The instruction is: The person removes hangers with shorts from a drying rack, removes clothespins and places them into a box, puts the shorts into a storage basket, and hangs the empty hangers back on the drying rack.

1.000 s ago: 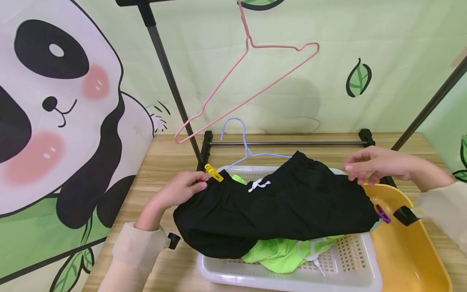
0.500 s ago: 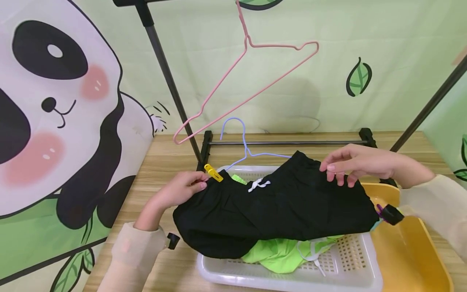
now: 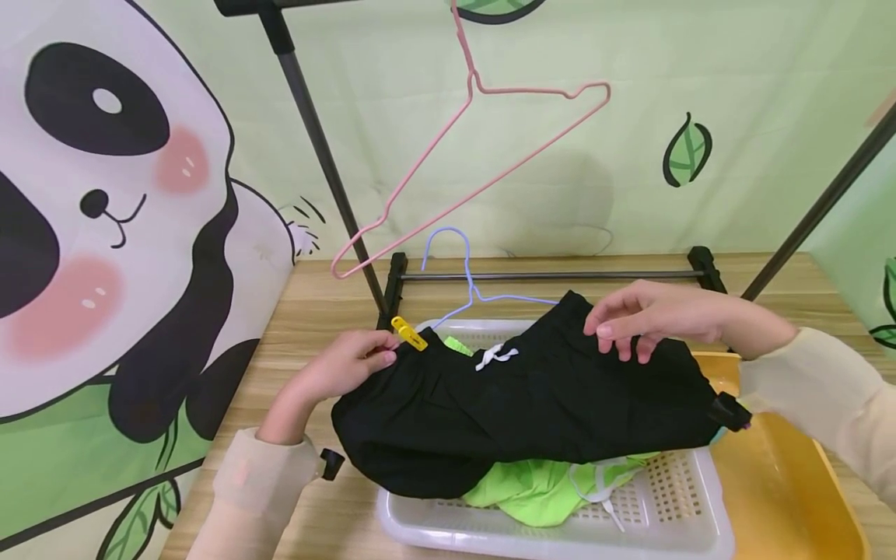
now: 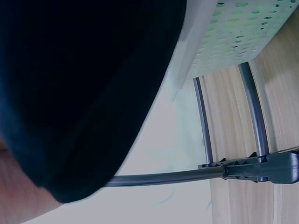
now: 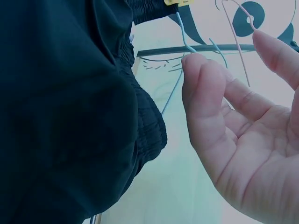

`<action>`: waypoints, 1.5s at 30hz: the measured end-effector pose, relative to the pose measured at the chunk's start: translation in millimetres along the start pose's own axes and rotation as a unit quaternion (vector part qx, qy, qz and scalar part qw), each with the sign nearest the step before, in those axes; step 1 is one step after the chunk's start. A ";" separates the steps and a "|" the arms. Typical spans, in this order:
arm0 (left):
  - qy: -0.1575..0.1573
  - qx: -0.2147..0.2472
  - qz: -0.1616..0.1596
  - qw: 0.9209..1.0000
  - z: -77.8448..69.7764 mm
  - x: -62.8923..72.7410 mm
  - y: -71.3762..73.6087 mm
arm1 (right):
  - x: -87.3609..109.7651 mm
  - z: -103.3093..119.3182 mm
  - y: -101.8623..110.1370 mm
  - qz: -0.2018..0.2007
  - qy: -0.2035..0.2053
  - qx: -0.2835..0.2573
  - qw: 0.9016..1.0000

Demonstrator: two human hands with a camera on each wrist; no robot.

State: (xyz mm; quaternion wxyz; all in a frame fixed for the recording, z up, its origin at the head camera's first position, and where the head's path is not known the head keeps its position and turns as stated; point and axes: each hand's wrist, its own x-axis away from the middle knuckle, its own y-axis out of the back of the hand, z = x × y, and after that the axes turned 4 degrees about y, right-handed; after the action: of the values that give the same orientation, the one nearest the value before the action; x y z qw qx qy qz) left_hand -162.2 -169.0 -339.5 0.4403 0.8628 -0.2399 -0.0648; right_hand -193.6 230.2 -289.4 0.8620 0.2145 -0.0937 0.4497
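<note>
Black shorts (image 3: 546, 404) with a white drawstring bow (image 3: 495, 356) hang on a blue hanger (image 3: 468, 260), whose hook stands up above the waistband. A yellow clothespin (image 3: 409, 334) is clipped at the left corner of the waistband. Right beside it, my left hand (image 3: 343, 364) pinches that corner between thumb and fingers. My right hand (image 3: 654, 315), fingers loosely bent, holds nothing and overlaps the right part of the shorts. In the right wrist view, a gap shows between the right hand (image 5: 247, 135) and the elastic waistband (image 5: 152, 123).
Below the shorts stands a white perforated basket (image 3: 434, 537) with a lime-green garment (image 3: 539, 498) in it. A yellow bin (image 3: 784, 498) is to its right. A pink hanger (image 3: 514, 165) hangs above, between the dark poles (image 3: 322, 144) of a rack.
My right hand has moved left from the shorts' right end toward the waistband's right corner. The purple clothespin is now mostly hidden behind the wrist device. My left hand stays put.
</note>
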 end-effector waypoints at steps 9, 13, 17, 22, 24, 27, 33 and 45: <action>0.000 0.003 0.001 1.000 1.8 -0.7 -0.5 | -7.3 9.1 -5.9 0.008 0.012 0.013 1.000; 0.001 0.007 0.001 1.000 1.6 -0.5 -0.8 | -10.3 13.2 -8.1 0.010 0.023 0.021 0.999; 0.003 0.005 -0.001 1.000 0.9 -0.1 -0.9 | -12.7 18.7 -9.4 0.014 0.032 0.028 0.999; 0.000 -0.004 -0.006 1.000 -0.8 1.1 -0.5 | -16.8 27.9 -11.4 0.016 0.032 0.049 0.998; -0.003 -0.011 -0.007 1.000 -2.0 1.1 -0.5 | -18.7 32.1 -12.5 0.019 0.033 0.062 0.997; -0.006 -0.020 -0.008 1.000 -4.0 0.6 -0.6 | -21.8 38.6 -14.4 0.025 0.036 0.079 0.996; -0.013 -0.030 -0.010 0.999 -5.9 0.8 -0.2 | -31.3 50.0 -18.1 0.030 0.040 0.097 0.994; -0.019 -0.027 -0.009 0.999 -7.4 0.3 0.3 | -62.6 63.3 -29.8 0.017 0.069 0.076 0.995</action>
State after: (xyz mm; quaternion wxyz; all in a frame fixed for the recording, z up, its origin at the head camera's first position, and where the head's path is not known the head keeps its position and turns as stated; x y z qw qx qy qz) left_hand -159.6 -164.0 -334.8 0.4581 0.8514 -0.2386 -0.0911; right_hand -203.5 140.5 -263.7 0.8400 0.2460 -0.0035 0.4837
